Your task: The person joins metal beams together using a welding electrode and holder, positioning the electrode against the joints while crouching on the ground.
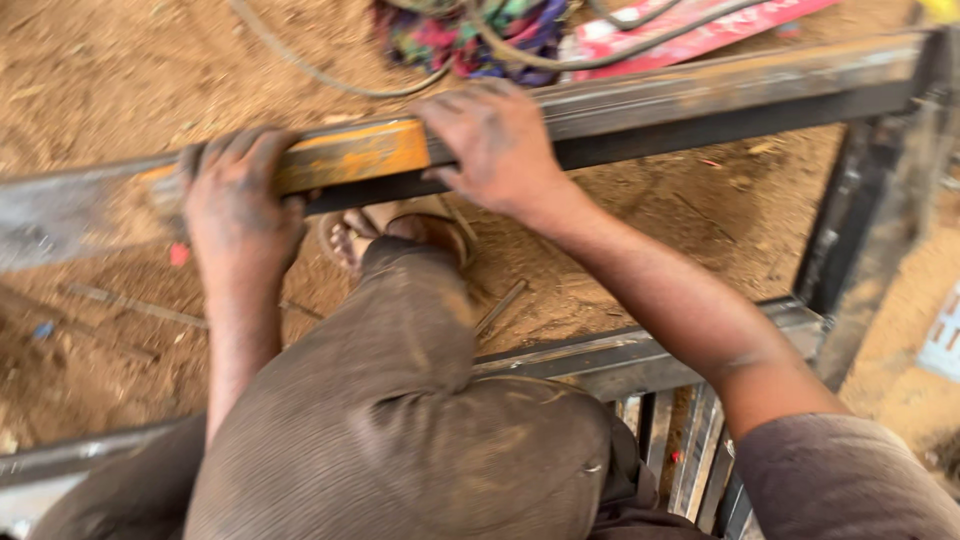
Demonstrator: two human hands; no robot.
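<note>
Over sandy ground: left hand [238, 205], right hand [495, 145], fingers gripping steel bar [700, 95].

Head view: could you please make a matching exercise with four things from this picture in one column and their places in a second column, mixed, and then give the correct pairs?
Things:
1. left hand
2. right hand
3. sandalled foot
4. cables

Places:
A. on the sandy ground beyond the steel bar
B. gripping the bar at the left end of its orange patch
C. below the bar, on the sand
D. pressing on the bar at the right end of the orange patch

Pairs: 1-B, 2-D, 3-C, 4-A
</note>
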